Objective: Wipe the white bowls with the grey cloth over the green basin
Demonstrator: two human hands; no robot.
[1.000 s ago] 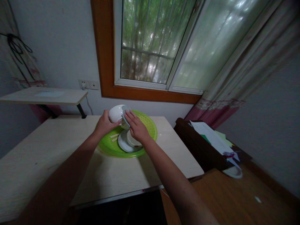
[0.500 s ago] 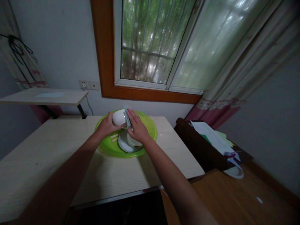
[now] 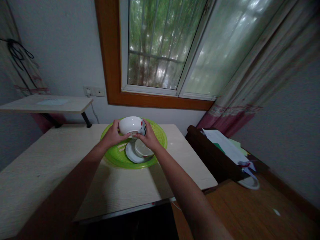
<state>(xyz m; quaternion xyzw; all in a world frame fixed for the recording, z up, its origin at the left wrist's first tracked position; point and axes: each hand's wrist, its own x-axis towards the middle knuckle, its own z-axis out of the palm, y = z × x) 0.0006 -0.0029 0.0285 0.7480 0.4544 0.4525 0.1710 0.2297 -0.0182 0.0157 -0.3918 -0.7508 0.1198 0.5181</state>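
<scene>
A white bowl (image 3: 130, 125) with a red mark is held tilted on its side above a green plastic basket (image 3: 113, 161). My left hand (image 3: 112, 135) grips the bowl's left side, thumb along its lower edge. At the opposite end, my right hand (image 3: 150, 136) is closed around a grey cloth (image 3: 144, 126) pressed against the bowl; the fingers behind it are mostly hidden. Below, a second white bowl (image 3: 143, 149) rests on a white plate (image 3: 131, 155) in the basket. Pale chopsticks (image 3: 122, 146) lie left of the plate.
The basket stands on a light wooden table (image 3: 130, 186) against the wall under a window (image 3: 160, 50). A raised shelf (image 3: 57, 104) is at the left. To the right, a dark brown piece of furniture (image 3: 212, 153) carries papers (image 3: 225, 146).
The bowl has turned, so more of its outside and the red mark now show. My right hand has gone from flat fingers on the cloth to wrapping round the bowl's right end.
</scene>
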